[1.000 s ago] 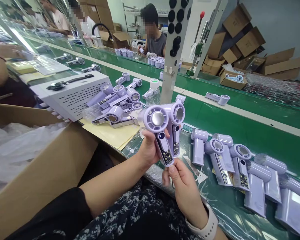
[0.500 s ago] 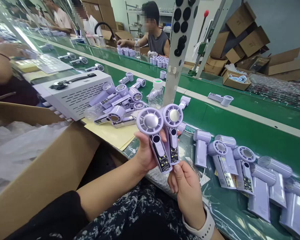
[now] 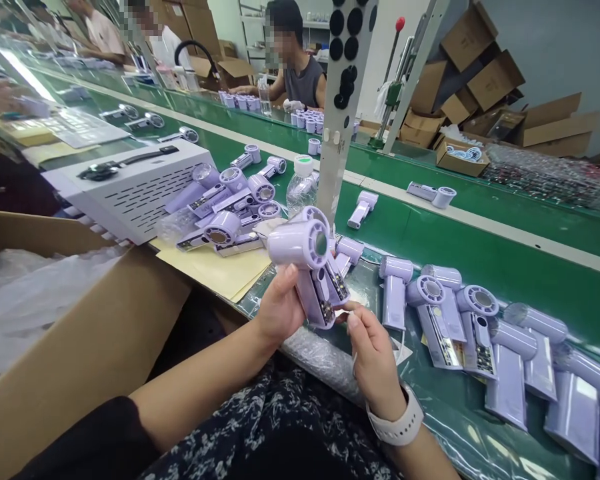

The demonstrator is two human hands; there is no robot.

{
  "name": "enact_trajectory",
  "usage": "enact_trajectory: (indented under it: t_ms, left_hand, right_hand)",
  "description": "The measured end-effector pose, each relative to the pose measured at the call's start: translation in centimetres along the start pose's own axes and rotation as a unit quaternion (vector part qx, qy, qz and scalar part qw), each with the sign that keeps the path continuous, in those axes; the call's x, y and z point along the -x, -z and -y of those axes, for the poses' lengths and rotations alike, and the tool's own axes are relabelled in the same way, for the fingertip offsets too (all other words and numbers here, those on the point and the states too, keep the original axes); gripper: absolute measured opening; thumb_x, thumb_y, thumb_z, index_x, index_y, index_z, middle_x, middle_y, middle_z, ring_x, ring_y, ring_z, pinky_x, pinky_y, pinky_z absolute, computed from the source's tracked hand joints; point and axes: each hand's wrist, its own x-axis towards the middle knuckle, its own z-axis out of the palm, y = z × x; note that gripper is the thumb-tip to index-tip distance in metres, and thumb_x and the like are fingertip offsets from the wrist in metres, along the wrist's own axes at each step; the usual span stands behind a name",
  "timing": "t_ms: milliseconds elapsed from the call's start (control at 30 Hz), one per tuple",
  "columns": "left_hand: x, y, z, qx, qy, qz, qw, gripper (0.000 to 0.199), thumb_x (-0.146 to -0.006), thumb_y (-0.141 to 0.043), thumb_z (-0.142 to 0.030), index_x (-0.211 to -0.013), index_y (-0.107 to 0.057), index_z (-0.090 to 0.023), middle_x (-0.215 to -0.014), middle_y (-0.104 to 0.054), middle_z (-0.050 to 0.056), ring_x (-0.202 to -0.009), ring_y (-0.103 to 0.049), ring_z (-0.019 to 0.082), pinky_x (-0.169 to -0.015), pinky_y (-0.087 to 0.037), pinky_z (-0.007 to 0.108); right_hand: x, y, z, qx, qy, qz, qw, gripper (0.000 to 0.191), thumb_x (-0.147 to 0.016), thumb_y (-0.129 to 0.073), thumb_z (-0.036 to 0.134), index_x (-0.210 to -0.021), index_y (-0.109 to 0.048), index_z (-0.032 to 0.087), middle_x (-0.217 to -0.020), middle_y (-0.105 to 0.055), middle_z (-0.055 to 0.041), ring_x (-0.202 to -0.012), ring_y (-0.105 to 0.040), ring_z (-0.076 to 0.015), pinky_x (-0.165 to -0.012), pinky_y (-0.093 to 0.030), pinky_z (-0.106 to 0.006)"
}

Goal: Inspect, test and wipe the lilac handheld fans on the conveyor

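Note:
Two lilac handheld fans (image 3: 300, 247) are gripped together in my left hand (image 3: 283, 303), one behind the other. Their round heads point up and their opened handles show circuit boards. My right hand (image 3: 375, 353), with a pale watch strap at the wrist, is closed in a pinch beside the lower handle ends. What its fingertips hold is too small to make out; a thin white line shows under the hand. Several more lilac fans (image 3: 430, 290) lie to the right, some with handles open. Another fan (image 3: 349, 250) lies just behind the held pair.
A pile of fans (image 3: 230, 200) sits on yellow paper (image 3: 215, 267) beside a white vented metal box (image 3: 140, 187). A clear bottle (image 3: 301, 187) stands by a metal post (image 3: 337, 133). An open carton (image 3: 80, 320) is at left. Co-workers sit along the green conveyor (image 3: 395, 227).
My left hand has turned the two fans, so the front one now shows its barrel side. My right hand has shifted slightly and its fingertips are apart from the handle ends. The view has shifted slightly.

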Motion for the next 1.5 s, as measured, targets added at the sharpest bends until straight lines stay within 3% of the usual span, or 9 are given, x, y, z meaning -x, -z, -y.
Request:
enact_trajectory:
  t_ms: [100, 167, 267, 367, 433, 600, 767, 933, 1500]
  left_hand:
    - [0.2, 0.8, -1.0, -0.061, 0.024, 0.052, 0.996, 0.056, -0.067, -0.084, -0.048, -0.112, -0.072, -0.018, -0.104, -0.077, 0.010, -0.109, -0.070, 0.035, -0.096, -0.055, 0.047]
    - [0.2, 1.5, -1.7, -0.133, 0.070, 0.123, 0.981, 0.057, -0.057, -0.094, -0.041, -0.105, -0.075, -0.017, -0.097, -0.078, 0.011, -0.100, -0.072, 0.036, -0.089, -0.055, 0.044]
    - [-0.2, 2.3, -1.9, -0.191, 0.106, 0.131, 0.967, 0.059, -0.055, -0.098, -0.037, -0.106, -0.076, -0.018, -0.103, -0.077, 0.010, -0.104, -0.070, 0.035, -0.090, -0.054, 0.041]
    - [-0.6, 2.4, -1.3, -0.139, 0.110, 0.038, 0.983, 0.046, -0.075, -0.084, -0.052, -0.105, -0.073, -0.018, -0.096, -0.075, 0.007, -0.092, -0.070, 0.024, -0.087, -0.056, 0.037]
    - [-0.4, 2.1, -0.9, -0.076, 0.150, 0.024, 0.985, 0.046, -0.081, -0.077, -0.055, -0.107, -0.069, -0.018, -0.089, -0.072, 0.005, -0.081, -0.067, 0.020, -0.080, -0.058, 0.035]
    - [1.1, 1.0, -0.8, -0.035, 0.178, 0.100, 0.978, 0.048, -0.071, -0.087, -0.021, -0.111, -0.060, -0.020, -0.092, -0.064, 0.001, -0.078, -0.064, 0.015, -0.071, -0.055, 0.030]
    - [1.6, 0.9, -0.9, -0.085, 0.151, 0.203, 0.964, 0.044, -0.081, -0.080, -0.035, -0.112, -0.051, -0.022, -0.090, -0.063, 0.001, -0.073, -0.066, 0.018, -0.069, -0.052, 0.033]
    - [1.5, 1.4, -0.7, -0.150, 0.139, 0.205, 0.957, 0.043, -0.083, -0.078, -0.041, -0.108, -0.049, -0.021, -0.095, -0.061, 0.002, -0.074, -0.065, 0.016, -0.069, -0.050, 0.031]
    - [1.4, 1.0, -0.6, -0.084, 0.157, 0.179, 0.968, 0.044, -0.079, -0.080, -0.030, -0.112, -0.052, -0.019, -0.088, -0.062, -0.001, -0.071, -0.065, 0.014, -0.066, -0.055, 0.029]
  right_hand:
    - [-0.4, 0.3, 0.4, -0.003, 0.020, -0.030, 0.999, 0.036, -0.103, -0.046, 0.051, -0.117, -0.062, 0.022, -0.143, -0.058, -0.0124, -0.135, -0.050, -0.0273, -0.113, -0.038, -0.046]
    - [-0.7, 0.8, 0.8, -0.060, 0.024, 0.008, 0.998, 0.045, -0.101, -0.052, 0.052, -0.136, -0.054, 0.025, -0.149, -0.055, -0.0123, -0.141, -0.048, -0.0281, -0.116, -0.036, -0.050]
    - [-1.2, 1.9, 1.4, -0.142, 0.001, 0.057, 0.988, 0.045, -0.090, -0.072, 0.053, -0.123, -0.063, 0.024, -0.127, -0.070, -0.0116, -0.120, -0.065, -0.0308, -0.101, -0.053, -0.048]
    - [-1.3, 2.9, 1.7, -0.142, -0.014, 0.004, 0.990, 0.043, -0.082, -0.080, 0.054, -0.107, -0.065, 0.023, -0.096, -0.073, -0.0064, -0.082, -0.070, -0.0247, -0.079, -0.059, -0.041]
    - [-1.2, 3.3, 1.9, -0.146, -0.015, -0.020, 0.989, 0.040, -0.085, -0.076, 0.054, -0.108, -0.064, 0.023, -0.091, -0.069, -0.0042, -0.069, -0.064, -0.0196, -0.070, -0.058, -0.037]
    - [0.0, 3.6, 2.7, -0.193, -0.036, 0.031, 0.980, 0.030, -0.091, -0.071, 0.043, -0.113, -0.067, 0.024, -0.105, -0.068, -0.0064, -0.081, -0.065, -0.0202, -0.072, -0.058, -0.034]
    - [0.6, 3.6, 3.5, -0.237, -0.058, 0.077, 0.967, 0.030, -0.090, -0.072, 0.043, -0.112, -0.070, 0.023, -0.096, -0.068, -0.0059, -0.073, -0.062, -0.0186, -0.068, -0.057, -0.033]
    - [0.8, 3.0, 3.8, -0.255, -0.067, 0.051, 0.963, 0.024, -0.092, -0.070, 0.038, -0.111, -0.069, 0.023, -0.091, -0.066, -0.0040, -0.067, -0.057, -0.0157, -0.061, -0.053, -0.029]
    - [0.8, 3.2, 3.7, -0.278, -0.073, 0.074, 0.955, 0.031, -0.086, -0.076, 0.040, -0.111, -0.070, 0.022, -0.086, -0.069, -0.0045, -0.068, -0.061, -0.0171, -0.061, -0.051, -0.030]
